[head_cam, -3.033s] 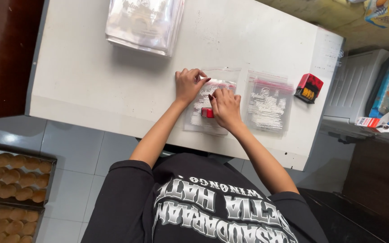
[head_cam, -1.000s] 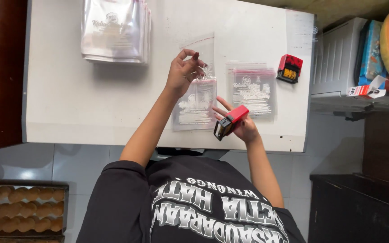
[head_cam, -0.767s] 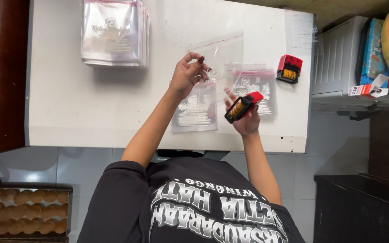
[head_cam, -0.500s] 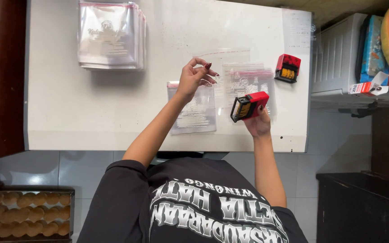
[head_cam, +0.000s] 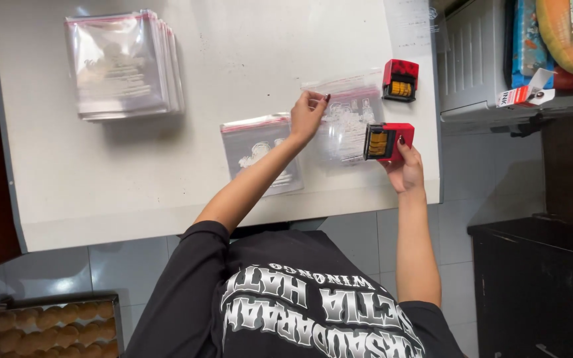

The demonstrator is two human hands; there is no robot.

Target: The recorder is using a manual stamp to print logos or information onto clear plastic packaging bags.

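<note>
The person leans over the white table [head_cam: 167,192]. The right hand [head_cam: 404,169] grasps a red stamp [head_cam: 387,141], lifted a little above the table near its right edge, the yellowish stamping face turned toward the left. The left hand [head_cam: 308,114] pinches the upper corner of a clear bag [head_cam: 346,122] between its fingertips; this bag has a red strip along its top and pale print on it, and it lies just left of the stamp, between the two hands. A second stamp [head_cam: 400,79], red and black with the same yellowish face, sits on the table just beyond the held one, touching the top corner of the pinched bag.

Left of the left hand, under the forearm, lies another bag [head_cam: 260,152], flat, clear, red-stripped, with a white print. Well away, at the table's far left corner, a stack [head_cam: 124,63] of the same bags lies squared up, red strips at the top. Off the table, beyond its right edge, a white tag [head_cam: 525,96] with a red band hangs from a shelf. Below the table, at lower left, a tray [head_cam: 41,325] holds rows of round brown pieces.
</note>
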